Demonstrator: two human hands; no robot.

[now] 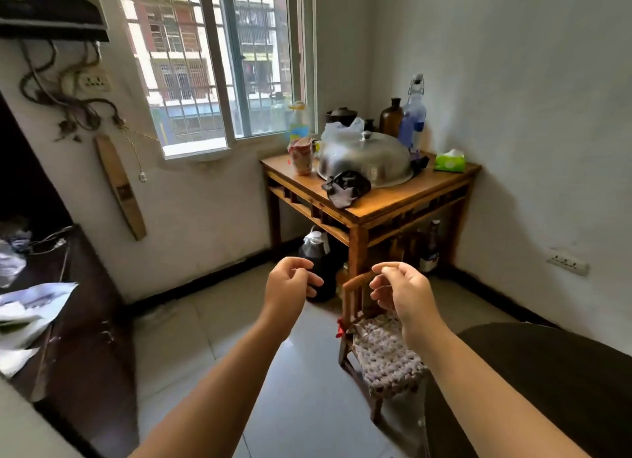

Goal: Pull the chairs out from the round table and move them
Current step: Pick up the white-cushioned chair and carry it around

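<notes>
The dark round table fills my view at 4 o'clock, only its curved edge showing. At 1 o'clock, in the corner under the window, stands a square brown wooden table crowded with bottles and a domed steel lid. 1 small wooden chair with a grey crocheted seat pad sits on the tiled floor at 5 o'clock, just beside the round table's edge, its back toward the square table. My left hand hangs mid-air at centre, fingers loosely curled on nothing. My right hand is loosely curled too; its index fingertip overlaps the chair's top rail, and I cannot tell whether it grips it.
</notes>
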